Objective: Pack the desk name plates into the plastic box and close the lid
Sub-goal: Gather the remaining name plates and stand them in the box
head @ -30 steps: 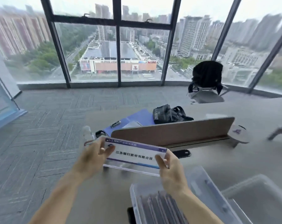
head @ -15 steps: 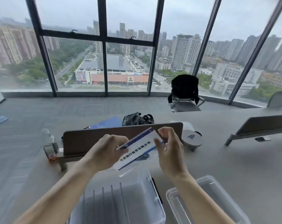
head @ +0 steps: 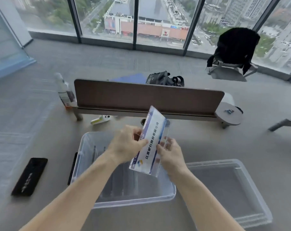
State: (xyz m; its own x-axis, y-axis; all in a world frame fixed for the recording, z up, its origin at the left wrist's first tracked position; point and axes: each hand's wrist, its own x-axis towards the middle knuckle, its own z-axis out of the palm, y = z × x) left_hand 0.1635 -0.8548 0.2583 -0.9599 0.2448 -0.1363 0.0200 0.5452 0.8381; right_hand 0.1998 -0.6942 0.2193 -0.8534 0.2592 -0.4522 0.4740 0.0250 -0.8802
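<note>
Name plate [head: 151,144] is up in the air over the plastic box [head: 84,147], w/ both hands on it. Left hand [head: 126,144] pinches its left long edge, thumb on the printed face; right hand [head: 170,152] grips the right edge, fingers curled behind. Looks like clear acrylic w/ a paper insert: prob light, stiff, smooth so a bit slippery, and could scratch or chip if dropped. Best held by the long edges, as now, not by the face.

Long axis runs near-to-far, far end tipped up twd the brown divider [head: 148,97], near end dipping into the box. Printed face points up-left at the camera. Box sits open on the counter [head: 241,144]; dark upright plates [head: 118,180] seem already inside. Lid [head: 228,189] lies just beside it on the right, not yet on.
</note>
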